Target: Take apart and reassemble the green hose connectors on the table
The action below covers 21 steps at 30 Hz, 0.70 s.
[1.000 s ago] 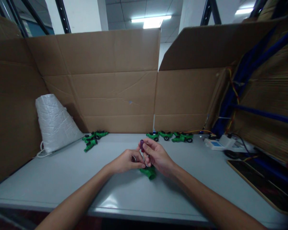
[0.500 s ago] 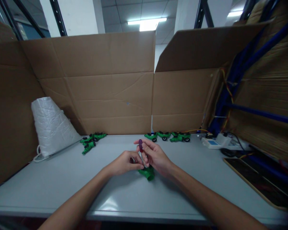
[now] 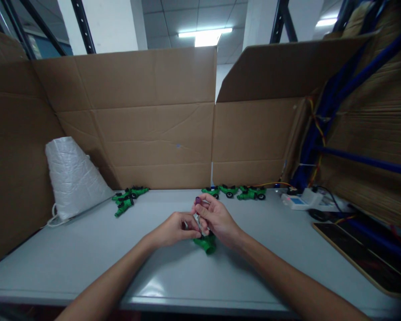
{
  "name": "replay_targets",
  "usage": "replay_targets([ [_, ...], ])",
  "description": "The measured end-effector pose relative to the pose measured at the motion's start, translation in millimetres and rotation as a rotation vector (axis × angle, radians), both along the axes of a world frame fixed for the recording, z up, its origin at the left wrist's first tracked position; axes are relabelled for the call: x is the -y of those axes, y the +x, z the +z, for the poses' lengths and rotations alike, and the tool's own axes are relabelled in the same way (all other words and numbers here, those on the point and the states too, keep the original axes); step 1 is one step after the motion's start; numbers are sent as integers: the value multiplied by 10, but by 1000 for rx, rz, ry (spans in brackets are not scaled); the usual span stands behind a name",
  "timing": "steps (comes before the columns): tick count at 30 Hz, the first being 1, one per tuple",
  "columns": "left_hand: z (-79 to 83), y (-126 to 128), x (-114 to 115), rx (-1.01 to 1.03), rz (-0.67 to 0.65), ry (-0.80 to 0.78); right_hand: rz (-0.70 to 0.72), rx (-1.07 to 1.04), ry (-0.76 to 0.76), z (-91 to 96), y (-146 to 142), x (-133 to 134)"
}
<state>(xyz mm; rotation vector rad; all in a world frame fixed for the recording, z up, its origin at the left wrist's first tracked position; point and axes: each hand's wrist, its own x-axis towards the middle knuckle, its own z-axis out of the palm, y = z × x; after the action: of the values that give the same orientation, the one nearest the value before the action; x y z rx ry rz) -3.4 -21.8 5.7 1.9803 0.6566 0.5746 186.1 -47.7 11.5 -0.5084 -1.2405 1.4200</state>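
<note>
Head view: the right hand has thumb and fingers closed around a purple-handled screwdriver, handle up, above a green toy part. That part lies on the table, near centre, under both hands. The left hand, fingers curled, is at its far left side; whether it grips anything I cannot tell. More green toys lie far left.

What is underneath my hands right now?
The near end of a green toy shows beneath your left hand and right hand. They cover the rest, so its far end can't be seen.
</note>
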Motion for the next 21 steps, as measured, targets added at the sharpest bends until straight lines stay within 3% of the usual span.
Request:
replay_targets([
  [13,23,10,8,-25,21,32,77,37,-16,37,13,52],
  [21,-20,27,6,-21,36,11,-36,29,31,9,-2,15],
])
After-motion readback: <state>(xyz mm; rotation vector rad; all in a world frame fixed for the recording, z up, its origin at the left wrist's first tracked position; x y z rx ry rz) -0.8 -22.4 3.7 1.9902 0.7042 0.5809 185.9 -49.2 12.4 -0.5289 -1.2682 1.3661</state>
